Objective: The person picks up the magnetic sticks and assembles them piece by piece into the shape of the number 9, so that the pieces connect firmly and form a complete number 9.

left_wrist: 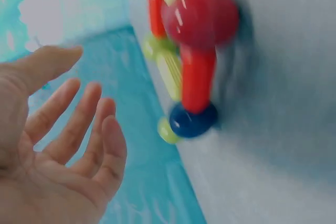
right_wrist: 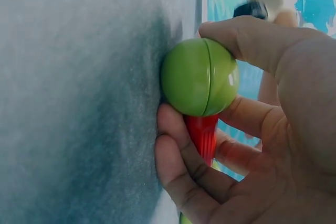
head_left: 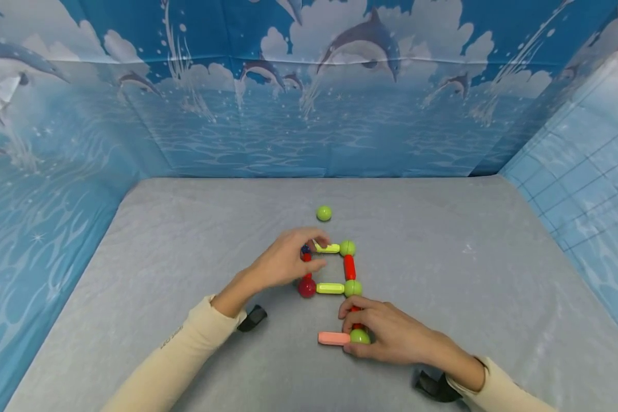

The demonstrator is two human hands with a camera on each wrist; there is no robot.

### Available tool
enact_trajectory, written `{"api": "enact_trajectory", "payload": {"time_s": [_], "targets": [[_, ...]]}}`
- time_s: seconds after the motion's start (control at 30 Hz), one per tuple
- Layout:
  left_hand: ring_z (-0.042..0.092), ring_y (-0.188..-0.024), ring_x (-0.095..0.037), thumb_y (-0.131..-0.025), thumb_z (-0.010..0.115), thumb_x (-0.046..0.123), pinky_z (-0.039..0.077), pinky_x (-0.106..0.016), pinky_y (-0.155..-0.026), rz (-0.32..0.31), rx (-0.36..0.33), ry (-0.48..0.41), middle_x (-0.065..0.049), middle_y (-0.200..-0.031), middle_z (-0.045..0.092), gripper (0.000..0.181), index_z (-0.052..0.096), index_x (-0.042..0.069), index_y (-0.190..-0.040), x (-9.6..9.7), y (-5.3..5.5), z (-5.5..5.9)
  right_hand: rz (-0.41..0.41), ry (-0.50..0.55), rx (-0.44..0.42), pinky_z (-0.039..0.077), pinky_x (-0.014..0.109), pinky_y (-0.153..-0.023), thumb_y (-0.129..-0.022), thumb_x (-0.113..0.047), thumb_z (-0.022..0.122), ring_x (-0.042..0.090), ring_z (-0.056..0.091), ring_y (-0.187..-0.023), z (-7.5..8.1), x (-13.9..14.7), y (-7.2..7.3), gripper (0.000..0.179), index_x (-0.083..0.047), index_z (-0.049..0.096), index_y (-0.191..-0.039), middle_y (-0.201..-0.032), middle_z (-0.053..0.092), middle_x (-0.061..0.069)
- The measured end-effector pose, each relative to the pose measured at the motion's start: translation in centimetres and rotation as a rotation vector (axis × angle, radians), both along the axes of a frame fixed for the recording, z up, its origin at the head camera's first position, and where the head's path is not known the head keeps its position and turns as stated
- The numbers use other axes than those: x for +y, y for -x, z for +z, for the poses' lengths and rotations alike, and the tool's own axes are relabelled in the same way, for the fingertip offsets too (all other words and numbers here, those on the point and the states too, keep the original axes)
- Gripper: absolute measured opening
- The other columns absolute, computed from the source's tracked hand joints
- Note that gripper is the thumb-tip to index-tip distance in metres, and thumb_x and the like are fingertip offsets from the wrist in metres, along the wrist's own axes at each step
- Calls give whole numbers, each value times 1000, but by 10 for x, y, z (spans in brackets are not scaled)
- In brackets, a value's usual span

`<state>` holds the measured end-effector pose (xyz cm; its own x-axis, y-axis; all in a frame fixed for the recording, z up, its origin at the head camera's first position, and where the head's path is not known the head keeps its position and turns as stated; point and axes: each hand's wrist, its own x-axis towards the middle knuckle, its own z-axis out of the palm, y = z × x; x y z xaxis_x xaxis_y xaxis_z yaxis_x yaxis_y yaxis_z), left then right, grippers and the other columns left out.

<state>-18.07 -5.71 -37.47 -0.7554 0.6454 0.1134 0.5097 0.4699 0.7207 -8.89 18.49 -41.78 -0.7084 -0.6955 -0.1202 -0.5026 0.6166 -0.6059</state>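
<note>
A square of toy rods and balls lies on the grey surface. Its corners are a red ball (head_left: 307,287), a dark blue ball (left_wrist: 193,120) and two green balls, joined by yellow-green rods (head_left: 330,288) and red rods (head_left: 349,267). Over its left side hovers my left hand (head_left: 283,260), fingers loosely bent and holding nothing in the left wrist view. My right hand (head_left: 391,335) grips a green ball (right_wrist: 199,77) and the red rod (right_wrist: 202,135) running from it toward the square's near right corner. A salmon-pink rod (head_left: 333,339) sticks out leftward from that ball.
One loose green ball (head_left: 324,213) lies beyond the square. Blue dolphin-print cloth (head_left: 298,126) hangs behind the grey-covered table (head_left: 211,212) and along its sides. A black strap (head_left: 252,318) is near the left wrist, another (head_left: 436,387) near the right.
</note>
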Motion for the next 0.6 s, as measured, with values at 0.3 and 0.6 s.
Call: {"api": "enact_trajectory", "payload": {"time_s": [0.3, 0.6], "targets": [[50, -128, -34, -96, 68, 15, 39, -49, -108, 167, 7, 139, -16, -139, 55, 48, 54, 10, -142, 20, 74, -15, -8, -15, -57, 46, 23, -76, -90, -40, 73, 2, 53, -91, -2, 0, 1, 7, -35, 68, -88, -118, 56, -14], [34, -147, -30, -99, 52, 5, 13, -49, -124, 160, -69, 246, -8, -153, 47, 47, 52, 15, -146, 38, 106, -26, -14, -39, -65, 47, 23, -76, -90, -39, 73, 2, 54, -91, -1, -2, 5, 7, -35, 67, -89, -119, 55, -15]]}}
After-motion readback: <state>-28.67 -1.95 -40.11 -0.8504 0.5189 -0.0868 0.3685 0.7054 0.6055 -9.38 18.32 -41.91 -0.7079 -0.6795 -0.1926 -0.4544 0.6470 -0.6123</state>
